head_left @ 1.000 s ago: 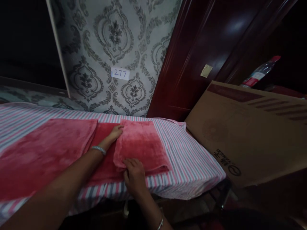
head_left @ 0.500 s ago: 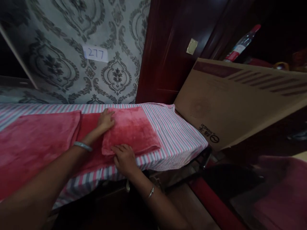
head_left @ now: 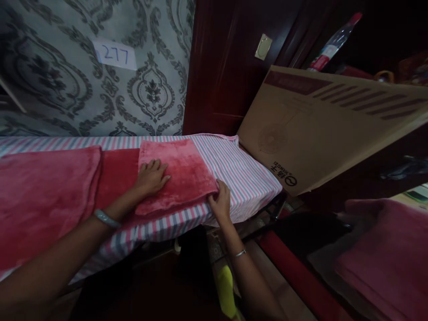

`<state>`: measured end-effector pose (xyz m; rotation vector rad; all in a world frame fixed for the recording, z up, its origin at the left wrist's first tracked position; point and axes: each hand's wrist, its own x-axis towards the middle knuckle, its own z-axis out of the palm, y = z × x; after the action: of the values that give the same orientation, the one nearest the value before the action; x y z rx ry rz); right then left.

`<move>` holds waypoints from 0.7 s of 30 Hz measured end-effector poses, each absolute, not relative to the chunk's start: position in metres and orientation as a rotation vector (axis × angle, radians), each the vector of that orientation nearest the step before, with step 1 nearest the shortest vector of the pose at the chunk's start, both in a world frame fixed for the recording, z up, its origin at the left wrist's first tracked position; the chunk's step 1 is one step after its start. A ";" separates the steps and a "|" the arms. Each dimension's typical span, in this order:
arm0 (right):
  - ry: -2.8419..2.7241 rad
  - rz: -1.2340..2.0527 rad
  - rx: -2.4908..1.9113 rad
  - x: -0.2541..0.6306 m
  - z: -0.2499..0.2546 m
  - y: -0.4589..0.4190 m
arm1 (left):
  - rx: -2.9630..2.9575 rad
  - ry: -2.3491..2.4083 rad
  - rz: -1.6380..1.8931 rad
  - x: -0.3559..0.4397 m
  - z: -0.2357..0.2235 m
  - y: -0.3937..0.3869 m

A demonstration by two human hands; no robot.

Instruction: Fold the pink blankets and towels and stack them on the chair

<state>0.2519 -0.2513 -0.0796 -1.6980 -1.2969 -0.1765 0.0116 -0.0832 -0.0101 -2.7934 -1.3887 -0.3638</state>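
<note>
A red plush blanket (head_left: pixel 182 171) lies lengthwise on a pink, grey and white striped cloth (head_left: pixel 245 176). Its two ends are folded inward, with a darker red strip between the folds. My left hand (head_left: pixel 151 178) rests palm down on the right fold, near that fold's inner edge, fingers spread. At the near right corner, my right hand (head_left: pixel 221 199) pinches the blanket's edge between thumb and fingers. The left fold is partly covered by my left forearm.
A large cardboard box (head_left: pixel 301 129) leans at the right, by a dark red door (head_left: pixel 220 76). A plastic bottle (head_left: pixel 334 44) with a red cap stands behind it. Pink fabric (head_left: pixel 391 258) lies at lower right. A paper marked 277 (head_left: pixel 115 54) is on the patterned wall.
My right hand has moved right along the near edge to the corner. My left hand has come nearer, from the far edge to the fold's middle. The view has shifted slightly.
</note>
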 end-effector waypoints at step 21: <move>-1.288 -0.109 -1.792 0.266 -0.100 -0.241 | -2.882 -1.587 -0.521 0.014 -0.003 -0.077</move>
<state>0.2665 -0.2409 -0.1002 -1.7916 -1.2877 -0.1091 0.0145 -0.0774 -0.0028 -2.8821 -1.5865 -0.5214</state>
